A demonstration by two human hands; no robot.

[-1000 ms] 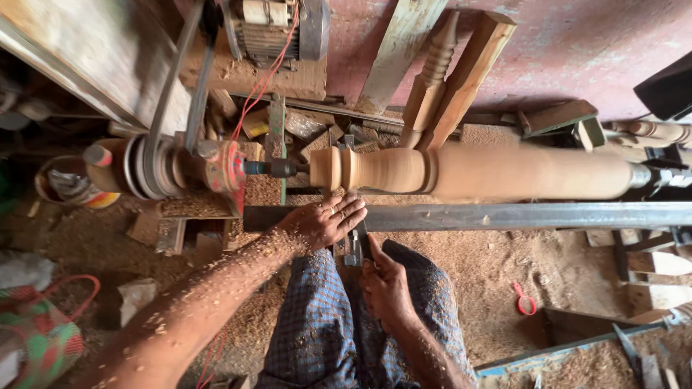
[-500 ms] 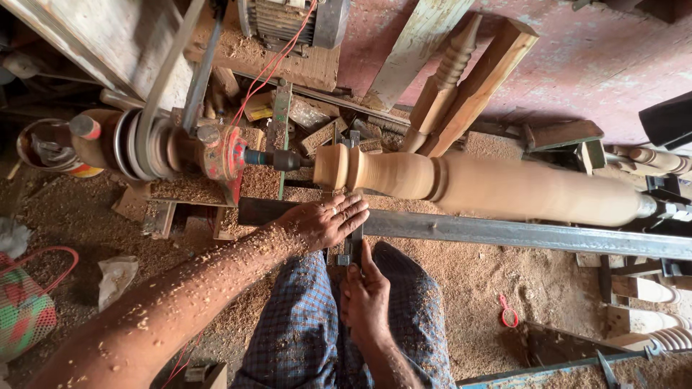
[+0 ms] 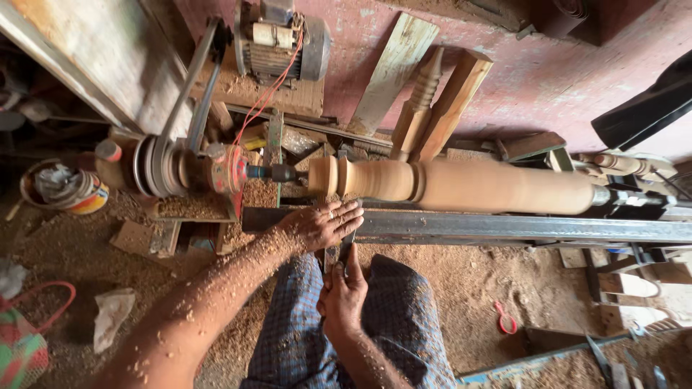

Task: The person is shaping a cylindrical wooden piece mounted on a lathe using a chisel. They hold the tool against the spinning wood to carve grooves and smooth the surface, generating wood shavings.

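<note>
A long turned wooden spindle is mounted on a lathe, with rounded beads cut at its left end. My left hand lies flat on the steel tool rest bar, just below those beads, sawdust all over the forearm. My right hand sits lower, above my checked-cloth lap, closed around the handle of a dark chisel. The chisel runs up under my left hand's fingers toward the bar. Its tip is hidden.
The belt pulley and red chuck stand at the left, an electric motor above. Planks and a turned leg lean on the pink wall. A tin sits far left. Sawdust covers the floor; red scissors lie right.
The view has shifted and come closer to the lathe. My right hand has slid up the chisel toward the bar. My left hand stays on the bar.
</note>
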